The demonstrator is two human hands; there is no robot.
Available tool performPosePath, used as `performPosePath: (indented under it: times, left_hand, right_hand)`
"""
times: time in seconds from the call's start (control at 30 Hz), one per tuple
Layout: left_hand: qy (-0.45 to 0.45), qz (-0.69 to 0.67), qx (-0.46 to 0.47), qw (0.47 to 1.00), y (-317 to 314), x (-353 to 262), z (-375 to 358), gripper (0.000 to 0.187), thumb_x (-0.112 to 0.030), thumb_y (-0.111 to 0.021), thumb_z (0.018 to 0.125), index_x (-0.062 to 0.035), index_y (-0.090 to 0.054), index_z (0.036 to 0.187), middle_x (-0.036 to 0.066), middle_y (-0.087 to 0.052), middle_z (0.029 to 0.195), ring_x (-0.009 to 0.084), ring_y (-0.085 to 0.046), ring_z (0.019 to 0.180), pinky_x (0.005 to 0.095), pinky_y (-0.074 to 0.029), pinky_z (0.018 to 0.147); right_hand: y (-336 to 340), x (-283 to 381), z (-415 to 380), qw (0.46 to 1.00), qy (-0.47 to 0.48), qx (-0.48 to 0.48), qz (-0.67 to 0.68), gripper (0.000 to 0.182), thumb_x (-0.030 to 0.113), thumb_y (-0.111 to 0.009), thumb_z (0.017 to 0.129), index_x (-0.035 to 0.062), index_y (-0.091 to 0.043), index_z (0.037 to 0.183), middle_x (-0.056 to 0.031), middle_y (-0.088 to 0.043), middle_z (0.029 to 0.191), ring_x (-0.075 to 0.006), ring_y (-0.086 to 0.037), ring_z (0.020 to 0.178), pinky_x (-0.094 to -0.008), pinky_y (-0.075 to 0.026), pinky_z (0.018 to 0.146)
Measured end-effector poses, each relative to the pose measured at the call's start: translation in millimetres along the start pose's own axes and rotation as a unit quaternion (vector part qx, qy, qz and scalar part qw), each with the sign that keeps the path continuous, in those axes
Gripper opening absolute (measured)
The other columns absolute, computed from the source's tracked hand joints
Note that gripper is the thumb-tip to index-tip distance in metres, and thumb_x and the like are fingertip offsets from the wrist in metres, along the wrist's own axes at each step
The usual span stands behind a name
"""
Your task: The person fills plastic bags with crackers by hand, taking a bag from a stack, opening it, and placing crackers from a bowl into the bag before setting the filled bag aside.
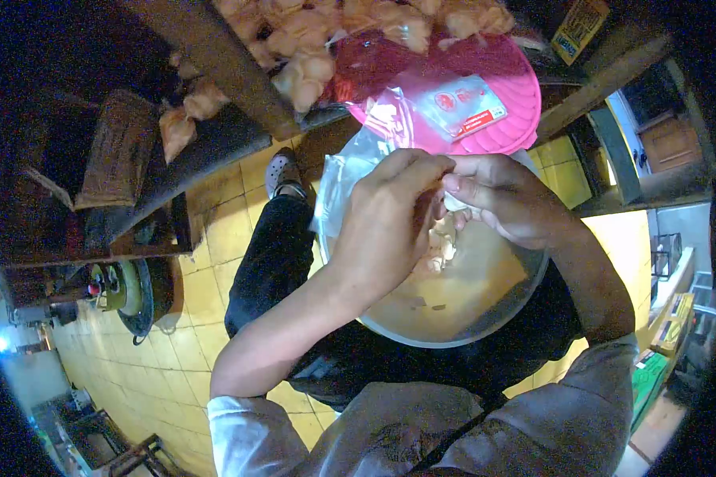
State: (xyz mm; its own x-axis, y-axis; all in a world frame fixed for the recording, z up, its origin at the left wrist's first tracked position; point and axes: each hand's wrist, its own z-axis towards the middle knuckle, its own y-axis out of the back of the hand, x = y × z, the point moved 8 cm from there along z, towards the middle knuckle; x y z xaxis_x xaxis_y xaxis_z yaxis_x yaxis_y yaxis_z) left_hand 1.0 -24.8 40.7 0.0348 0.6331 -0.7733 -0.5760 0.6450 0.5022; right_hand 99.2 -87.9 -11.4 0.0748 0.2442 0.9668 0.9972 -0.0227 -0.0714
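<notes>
The left hand curls its fingers around a clear plastic bag, gripping it near the mouth. The right hand meets it, thumb and forefinger pressed together, pinching the bag's edge right between both sets of fingertips. Pale crackers sit just below the fingers, inside a round metal bowl on the lap. Beyond the knuckles lies a pink tray bearing a small packet

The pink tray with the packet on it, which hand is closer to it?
Right. The right hand sits just under the pink tray, almost at its rim. The left hand is beside it, a bit farther left and lower, over the bowl.
</notes>
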Motion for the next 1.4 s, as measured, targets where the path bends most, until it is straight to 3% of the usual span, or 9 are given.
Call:
performPosePath:
  times: [0.27,0.63,0.73,0.8,0.87,0.97,1.07,1.27,1.4]
  left_hand:
    - [0.07,-0.045,0.033,0.996,-13.1,15.7,-9.6,0.036,-0.007,-0.074,0.074,0.0026,-0.061,0.106,0.015,-0.063,0.101,0.0271,-0.066,0.085,0.0351,-0.052,0.071]
    - [0.008,0.102,0.016,0.995,-1.8,18.2,-7.8,0.019,0.0,-0.068,0.07,-0.0036,-0.066,0.089,0.017,-0.064,0.088,0.037,-0.063,0.084,0.0432,-0.05,0.074]
    - [0.049,0.186,0.005,0.981,17.8,29.7,-7.1,0.015,0.001,-0.066,0.068,-0.0038,-0.067,0.083,0.017,-0.064,0.084,0.0371,-0.063,0.081,0.0431,-0.05,0.072]
    - [0.05,0.18,-0.02,0.982,25.1,32.9,-8.6,0.012,0.002,-0.062,0.069,-0.0035,-0.065,0.079,0.017,-0.064,0.082,0.037,-0.063,0.078,0.0429,-0.05,0.07]
    - [0.016,0.12,-0.074,0.99,33.4,29.5,-10.4,0.013,0.005,-0.06,0.069,-0.0036,-0.064,0.078,0.015,-0.063,0.079,0.0348,-0.062,0.073,0.04,-0.05,0.066]
    - [-0.048,0.014,-0.098,0.994,34.4,31.7,-11.1,0.016,0.007,-0.06,0.069,-0.0056,-0.062,0.078,0.012,-0.061,0.077,0.0307,-0.06,0.071,0.0344,-0.048,0.065]
    - [-0.06,-0.191,-0.151,0.968,26.2,44.2,-12.5,0.014,0.005,-0.061,0.069,-0.007,-0.058,0.075,0.011,-0.061,0.076,0.0319,-0.06,0.073,0.0356,-0.048,0.067]
    - [-0.005,0.157,-0.148,0.976,29.2,34.6,-7.6,0.006,-0.007,-0.06,0.071,-0.0064,-0.062,0.077,0.017,-0.062,0.076,0.0375,-0.062,0.074,0.0476,-0.05,0.066]
    - [-0.009,0.152,-0.143,0.978,33.0,25.9,-5.8,0.006,-0.009,-0.06,0.074,-0.0063,-0.063,0.078,0.018,-0.063,0.076,0.0377,-0.063,0.074,0.0481,-0.05,0.065]
  right_hand:
    - [5.2,-31.1,-1.7,0.973,-0.056,-0.095,0.204,0.042,0.032,-0.059,0.095,0.0004,-0.058,0.122,-0.0024,-0.064,0.103,-0.013,-0.062,0.09,-0.0299,-0.053,0.082]
    - [9.8,-10.0,0.9,0.917,-0.037,-0.161,-0.364,0.021,0.02,-0.061,0.09,-0.0002,-0.062,0.097,-0.0094,-0.066,0.083,-0.0174,-0.065,0.066,-0.0318,-0.055,0.062]
    - [4.9,12.4,-6.9,0.964,0.034,-0.238,-0.111,0.021,0.019,-0.062,0.088,-0.0009,-0.062,0.095,-0.0117,-0.065,0.084,-0.02,-0.066,0.063,-0.0341,-0.057,0.062]
    - [9.8,-8.3,4.5,0.982,0.02,-0.132,-0.135,0.025,0.022,-0.061,0.09,-0.0011,-0.062,0.1,-0.0092,-0.067,0.087,-0.0191,-0.067,0.066,-0.0354,-0.057,0.064]
    - [-19.9,-67.3,11.5,0.917,-0.178,0.117,-0.339,0.025,0.023,-0.059,0.091,0.0018,-0.061,0.103,-0.0056,-0.067,0.089,-0.018,-0.067,0.067,-0.0351,-0.057,0.066]
    - [-42.7,-175.4,26.5,0.753,-0.088,0.275,-0.59,0.026,0.024,-0.06,0.09,0.0023,-0.061,0.104,-0.0061,-0.067,0.089,-0.0181,-0.067,0.068,-0.0349,-0.056,0.066]
    - [-22.8,-256.8,53.4,0.659,-0.093,0.249,-0.704,0.027,0.025,-0.06,0.09,0.0028,-0.061,0.105,-0.0066,-0.067,0.09,-0.0182,-0.067,0.07,-0.0347,-0.056,0.066]
    - [49.8,-300.6,95.4,0.598,-0.165,0.17,-0.766,0.029,0.026,-0.062,0.088,0.0038,-0.061,0.107,-0.0076,-0.067,0.09,-0.0184,-0.067,0.072,-0.0343,-0.055,0.066]
    - [51.7,-302.2,90.0,0.586,-0.167,0.203,-0.766,0.031,0.027,-0.062,0.087,0.0045,-0.061,0.108,-0.0083,-0.066,0.09,-0.0186,-0.066,0.074,-0.0341,-0.054,0.066]
